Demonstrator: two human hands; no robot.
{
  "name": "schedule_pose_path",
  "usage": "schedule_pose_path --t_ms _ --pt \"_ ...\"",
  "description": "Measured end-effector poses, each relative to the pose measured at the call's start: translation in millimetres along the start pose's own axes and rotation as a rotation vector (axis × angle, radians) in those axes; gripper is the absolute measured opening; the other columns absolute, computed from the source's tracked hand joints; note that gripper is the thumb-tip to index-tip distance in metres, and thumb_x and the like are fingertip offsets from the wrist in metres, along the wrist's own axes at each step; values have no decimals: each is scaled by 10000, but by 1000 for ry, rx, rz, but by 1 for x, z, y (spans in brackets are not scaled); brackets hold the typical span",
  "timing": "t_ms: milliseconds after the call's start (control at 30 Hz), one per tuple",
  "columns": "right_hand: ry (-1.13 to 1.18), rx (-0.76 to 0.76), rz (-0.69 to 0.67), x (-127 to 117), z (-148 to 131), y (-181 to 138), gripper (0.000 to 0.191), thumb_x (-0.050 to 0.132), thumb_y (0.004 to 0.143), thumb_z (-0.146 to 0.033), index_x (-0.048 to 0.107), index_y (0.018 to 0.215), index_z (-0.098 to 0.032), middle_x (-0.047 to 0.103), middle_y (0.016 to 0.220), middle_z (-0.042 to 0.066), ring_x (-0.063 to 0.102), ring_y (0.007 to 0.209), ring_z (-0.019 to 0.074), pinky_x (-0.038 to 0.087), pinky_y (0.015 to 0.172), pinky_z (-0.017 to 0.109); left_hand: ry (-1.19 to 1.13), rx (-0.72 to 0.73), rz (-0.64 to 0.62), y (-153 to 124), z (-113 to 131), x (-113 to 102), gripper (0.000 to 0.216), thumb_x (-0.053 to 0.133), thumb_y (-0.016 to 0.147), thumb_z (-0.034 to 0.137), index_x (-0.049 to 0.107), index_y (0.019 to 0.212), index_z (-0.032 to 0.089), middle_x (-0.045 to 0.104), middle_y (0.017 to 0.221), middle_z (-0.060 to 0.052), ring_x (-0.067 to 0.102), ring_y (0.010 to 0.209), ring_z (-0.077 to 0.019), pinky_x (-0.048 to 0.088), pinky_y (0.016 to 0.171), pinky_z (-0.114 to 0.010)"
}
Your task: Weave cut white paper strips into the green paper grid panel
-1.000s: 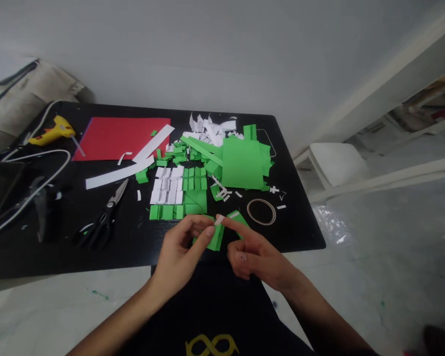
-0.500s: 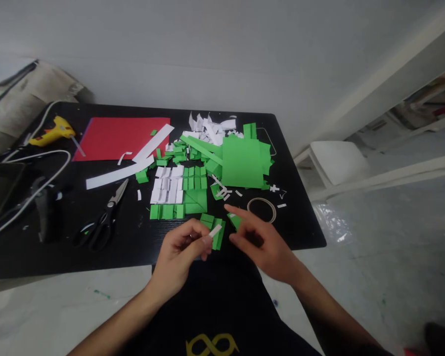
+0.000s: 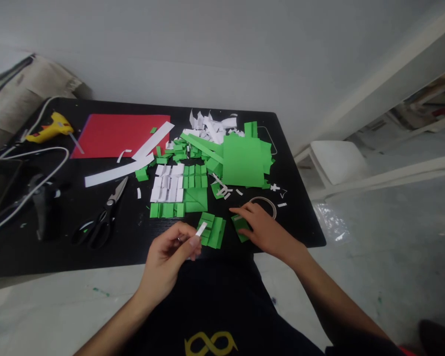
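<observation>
Left hand: nearest the body, thumb and fingers pinching one end of a white strip; it has drawn down and leftward over the last second, away from the right hand.
White strip: short, narrow, flat, its free end pointing up and right, over the near folded green pieces; a second ago a right fingertip met that end, and now the two are well apart.
Folded green pieces: on the table's near edge, pleated, lying side by side and more exposed than a second ago.
Right hand: come down over a small green piece, thumb on its near side and fingers across its far side; whether it is gripped or merely touched I cannot tell.
Small green piece: flat-looking, partly covered by the hand, with a pale strip along its far edge.
Tape ring: just beyond the right hand, partly hidden by it.
Scissors: left of the pieces, unmoved.
Pleated panel: farther out, white and green rows.
Green sheets: beyond, stacked near white scraps.
</observation>
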State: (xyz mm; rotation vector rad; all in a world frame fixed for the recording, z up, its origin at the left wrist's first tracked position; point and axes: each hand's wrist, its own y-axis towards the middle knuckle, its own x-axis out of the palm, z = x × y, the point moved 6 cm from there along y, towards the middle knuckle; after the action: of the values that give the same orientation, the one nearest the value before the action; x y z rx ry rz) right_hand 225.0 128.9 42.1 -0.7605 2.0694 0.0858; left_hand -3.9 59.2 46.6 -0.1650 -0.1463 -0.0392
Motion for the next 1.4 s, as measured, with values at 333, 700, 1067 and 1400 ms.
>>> schedule_pose_path --t_ms 333,700,1067,1400 --pt "101 132 60 -13 1 -2 147 701 918 -112 616 954 -227 655 1087 43 664 1005 221 528 917 403 66 45 -7 2 8 8 179 705 962 353 708 864 204 673 731 6 610 643 -109 513 611 -229" --pt "754 169 353 -30 -7 -14 371 837 818 -299 680 1151 -263 717 811 -34 664 732 168 528 712 330 81 188 89 7 10 19 309 770 908 252 614 1175 257 698 1215 -55 700 1037 -165 592 869 -291" --pt "1094 107 298 -2 -39 -14 321 902 740 -233 621 894 -242 776 1055 18 766 930 183 627 832 335 -22 226 57 19 21 32 450 771 878 123 461 1168 272 805 980 9 748 905 -129 580 844 -267" --pt "943 70 221 1 -50 -3 218 829 847 -322 791 1049 -249 821 974 30 781 919 216 621 871 395 108 234 -32 28 25 27 363 762 898 183 531 1163 273 776 1040 -16 735 891 -143 585 803 -282"
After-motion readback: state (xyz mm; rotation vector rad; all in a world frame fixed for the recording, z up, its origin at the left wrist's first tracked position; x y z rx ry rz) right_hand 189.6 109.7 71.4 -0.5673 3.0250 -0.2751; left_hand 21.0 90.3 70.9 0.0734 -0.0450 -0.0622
